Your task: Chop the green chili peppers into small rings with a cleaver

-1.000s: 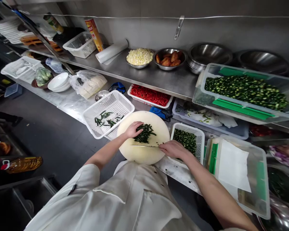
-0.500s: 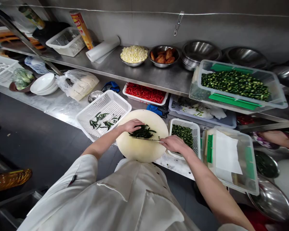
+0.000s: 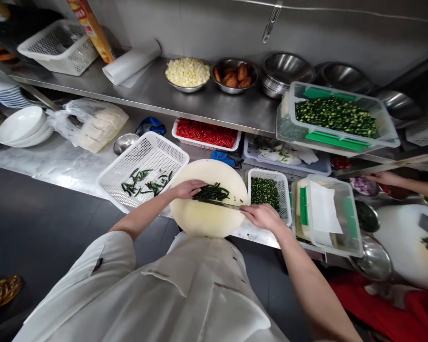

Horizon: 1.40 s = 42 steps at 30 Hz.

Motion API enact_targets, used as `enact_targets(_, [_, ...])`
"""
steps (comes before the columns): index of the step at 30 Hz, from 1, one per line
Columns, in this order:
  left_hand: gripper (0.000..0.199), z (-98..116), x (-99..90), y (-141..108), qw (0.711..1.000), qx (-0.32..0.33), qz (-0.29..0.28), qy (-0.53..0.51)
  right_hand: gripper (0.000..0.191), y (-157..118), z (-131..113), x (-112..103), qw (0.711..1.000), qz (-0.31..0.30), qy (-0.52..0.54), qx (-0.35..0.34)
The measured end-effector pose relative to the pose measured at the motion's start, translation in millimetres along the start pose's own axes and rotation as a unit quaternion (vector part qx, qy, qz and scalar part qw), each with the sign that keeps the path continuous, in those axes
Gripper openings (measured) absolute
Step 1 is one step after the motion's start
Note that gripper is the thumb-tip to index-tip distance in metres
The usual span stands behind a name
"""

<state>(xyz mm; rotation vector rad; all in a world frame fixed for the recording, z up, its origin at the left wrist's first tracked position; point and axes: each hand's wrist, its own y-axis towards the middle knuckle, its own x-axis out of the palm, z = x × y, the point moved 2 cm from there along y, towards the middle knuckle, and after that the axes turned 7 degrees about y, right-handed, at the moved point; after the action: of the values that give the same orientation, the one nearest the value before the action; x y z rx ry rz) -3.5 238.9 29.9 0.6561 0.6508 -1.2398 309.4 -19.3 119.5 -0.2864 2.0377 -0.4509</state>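
- Setting our clock on the round cutting board (image 3: 207, 223), with twelve toward the wall, we see a pile of dark green strips (image 3: 216, 192) on it, just twelve-ward of centre.
- Our left hand (image 3: 189, 189) sits toward nine, fingers close together over that end of the pile; whether they grip it, we cannot tell.
- Our right hand (image 3: 264, 216), between three and four, is wrapped around the handle of a knife (image 3: 221, 204).
- The blade lies across the board from nine toward three, along our side of the pile.
- Between nine and ten, just beside the board, we have a white basket (image 3: 157, 145) with more strips scattered inside.
- At three, near the board, a smaller basket (image 3: 288, 211) holds chopped green bits (image 3: 264, 192).
- At twelve we see a tray of red strips (image 3: 207, 133).
- Well apart, near three, is a co-worker's hand (image 3: 385, 178).
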Motion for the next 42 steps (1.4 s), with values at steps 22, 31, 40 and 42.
enact_targets(22, [0.046, -15, -11.5, -20, 0.984, -0.143, 0.101, 0.015, 0.043, -17, 2, 87, 0.955, 0.122, 0.128, 0.238])
enact_targets(31, [0.053, -2, -13.1, -20, 0.980, -0.159, 0.111, 0.044, 0.046, -16, 5, 92, 0.961, 0.117, 0.112, 0.223])
enact_targets(40, [0.016, 35, -15.6, 1, 0.975, -0.087, 0.038, 0.199, 0.049, -17, 12, 91, 0.961, 0.105, 0.126, 0.224])
enact_targets(42, [0.017, 37, -14.5, 0, 0.969, -0.105, 0.055, 0.218, 0.047, -17, 14, 91, 0.960, 0.108, 0.129, 0.224])
